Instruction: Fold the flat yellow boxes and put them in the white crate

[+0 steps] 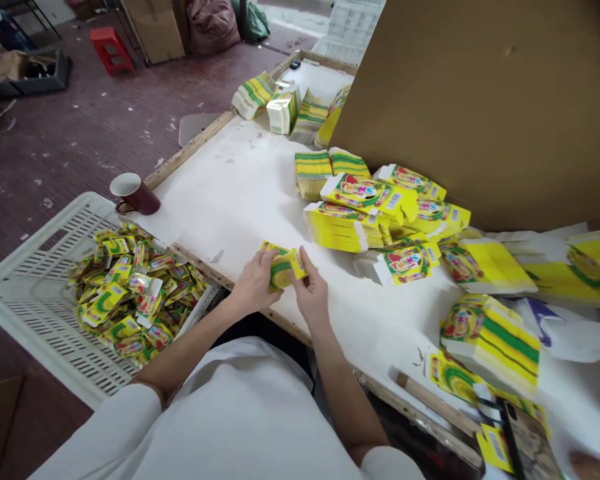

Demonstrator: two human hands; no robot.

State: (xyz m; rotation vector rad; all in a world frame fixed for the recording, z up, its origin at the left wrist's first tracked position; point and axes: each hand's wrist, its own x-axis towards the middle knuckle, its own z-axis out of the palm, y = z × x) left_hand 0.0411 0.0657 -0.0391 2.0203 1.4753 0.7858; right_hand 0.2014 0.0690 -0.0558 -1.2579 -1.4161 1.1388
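Between my two hands is a small yellow and green cardboard box, held above the table's near edge. My left hand wraps round its left side. With thumb and fingers, my right hand grips the yellow end flap at its right. Stacks of flat printed cartons lie just beyond my hands, yellow with green and red print. Below and to the left, a white plastic basket holds a heap of small yellow boxes.
A maroon mug stands at the table's left edge. A big brown cardboard sheet rises behind the stacks. More carton bundles and a phone lie at right. On the floor stands a red stool. Wooden strips edge the white table.
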